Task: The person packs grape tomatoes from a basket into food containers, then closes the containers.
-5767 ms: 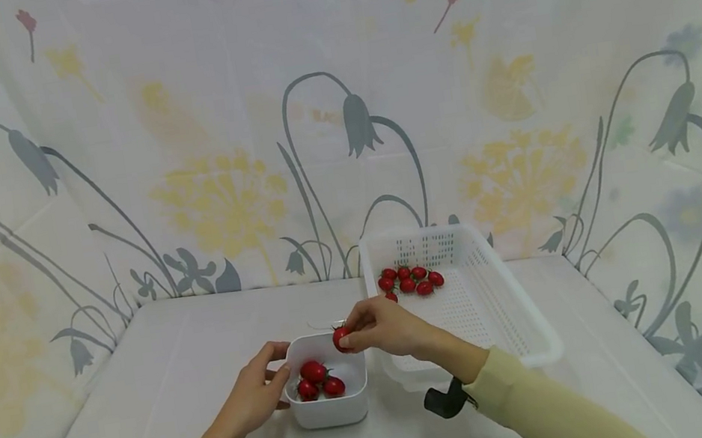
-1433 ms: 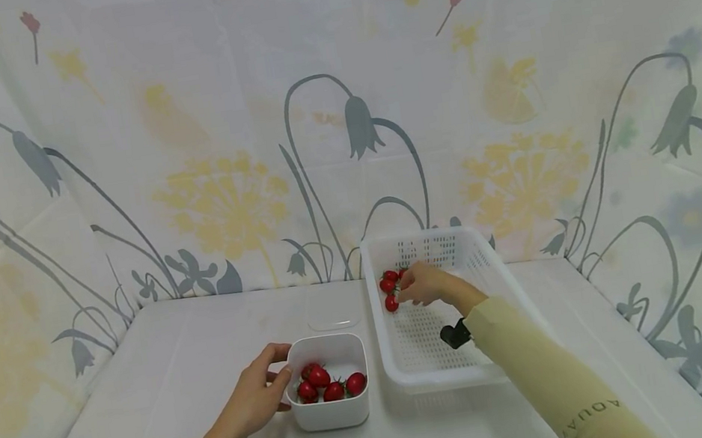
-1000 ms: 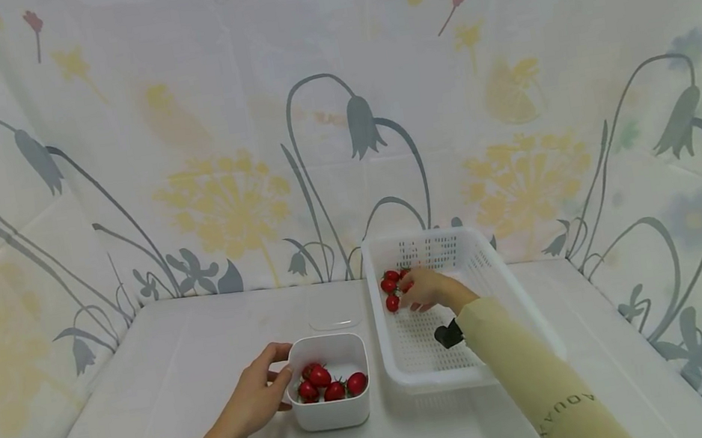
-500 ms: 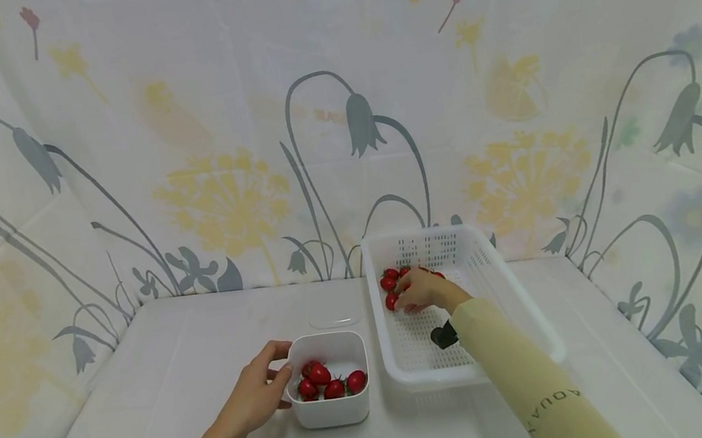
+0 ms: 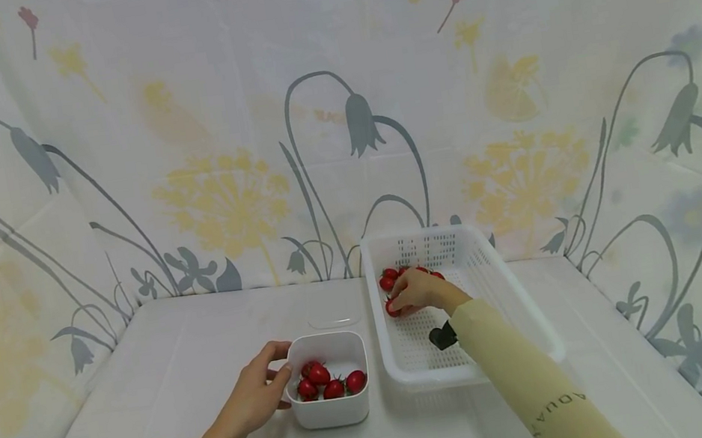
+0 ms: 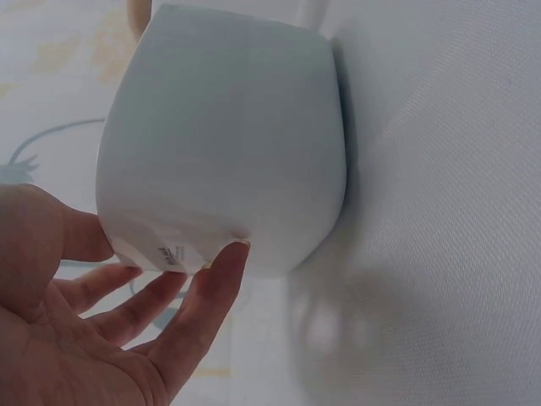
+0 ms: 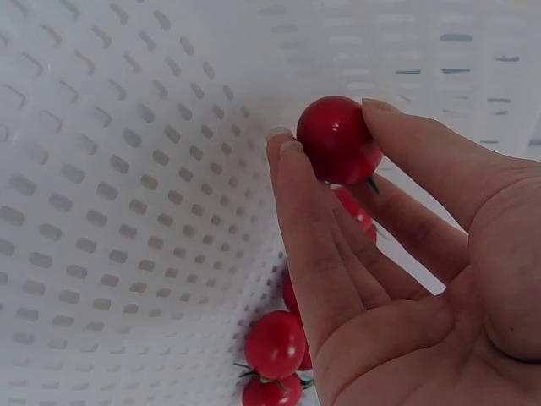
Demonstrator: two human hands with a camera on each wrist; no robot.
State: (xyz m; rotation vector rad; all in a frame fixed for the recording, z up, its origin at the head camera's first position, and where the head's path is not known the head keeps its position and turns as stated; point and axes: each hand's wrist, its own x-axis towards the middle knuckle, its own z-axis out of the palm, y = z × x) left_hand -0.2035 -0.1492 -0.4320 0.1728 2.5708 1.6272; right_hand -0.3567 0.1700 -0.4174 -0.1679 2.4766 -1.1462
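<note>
My left hand (image 5: 257,392) holds the left side of a small white square box (image 5: 334,412), thumb and fingers at its wall. Several red cherry tomatoes (image 5: 333,390) lie in that box. My right hand (image 5: 419,290) is down inside a white perforated basket (image 5: 426,380). In the right wrist view its thumb and fingertips pinch one round cherry tomato (image 7: 334,139) with a green stem tip. Other cherry tomatoes (image 7: 275,344) sit below and behind the fingers, partly hidden by the hand.
Behind the box lies a flat, clear, rounded lid-like piece (image 5: 335,323) on the white tabletop (image 5: 224,329). The basket stands close to the right of the box. A flower-patterned cloth (image 5: 207,119) hangs behind the table.
Since the oldest frame, the right hand has gone from the box to the basket and more tomatoes lie in the box. Just now it shifted slightly and took hold of a tomato.
</note>
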